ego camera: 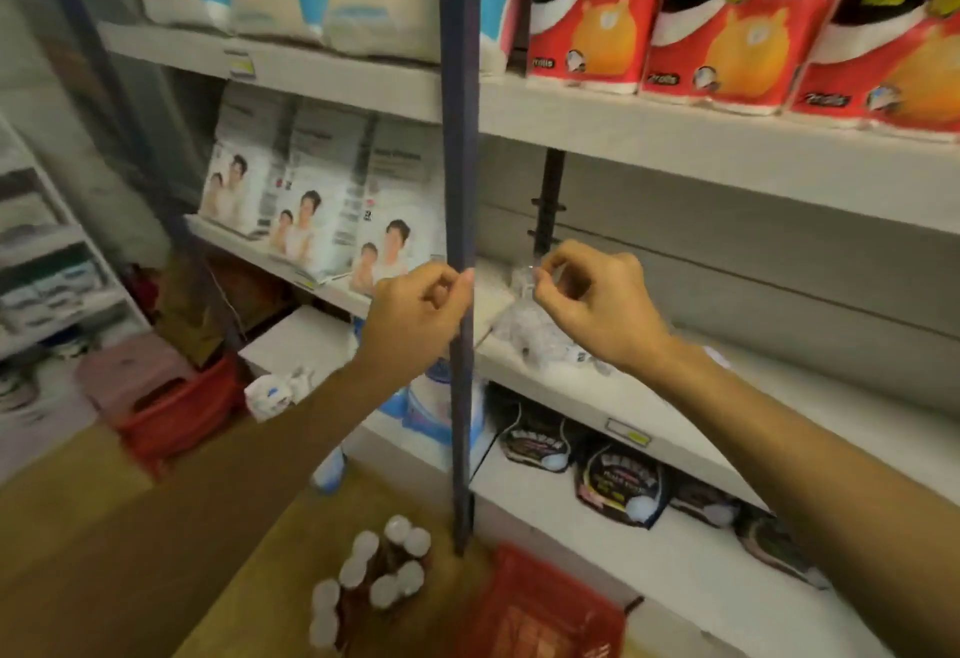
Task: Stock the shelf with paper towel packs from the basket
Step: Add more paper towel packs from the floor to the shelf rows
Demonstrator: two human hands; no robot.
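A crumpled clear plastic wrapper (530, 330) lies on the middle grey shelf (779, 397), just right of the dark blue upright post (460, 242). My right hand (592, 304) hovers over it and pinches its top between thumb and fingertips. My left hand (415, 314) is curled at the left side of the post, fingers bent against it; whether it holds anything is unclear. A red basket (545, 610) stands on the floor at the bottom, below the shelf. Red and black paper towel packs (727, 18) fill the upper right shelf.
White packs with printed people (322, 200) stand on the middle left shelf. Dark pouches (618, 486) line the lower shelf. Several white-capped bottles (374, 579) sit on the wooden floor. A second red basket (176, 413) and pink stool (130, 371) stand at left.
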